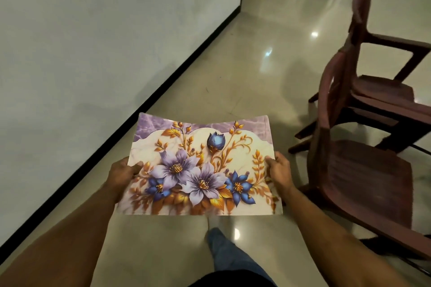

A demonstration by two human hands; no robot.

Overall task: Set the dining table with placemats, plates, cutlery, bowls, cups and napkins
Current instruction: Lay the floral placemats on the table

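One flat rectangular placemat printed with purple and blue flowers and gold leaves on a cream ground (200,168) is all of the table setting that shows, and it is up in the air over the glossy beige tiled floor (245,72), not laid anywhere. The left hand (123,173) pinches its left edge, thumb on top and fingers underneath; the right hand (278,170) grips the right edge the same way, so the mat hangs level between them and bows a little at its far edge. By my reading the task is at its very start: no placemat is down, and plates, cutlery, bowls, cups and napkins are all left to do.

No dining table appears at all, so where the mat should go cannot be told. Two dark red-brown wooden armchairs (363,158) stand close together to the right, cut off by the frame edge. Whether more mats lie stacked under this one cannot be made out. A blue-trousered leg (224,249) shows below it, its foot hidden behind the mat's near edge, beside a white wall with black skirting (93,42).
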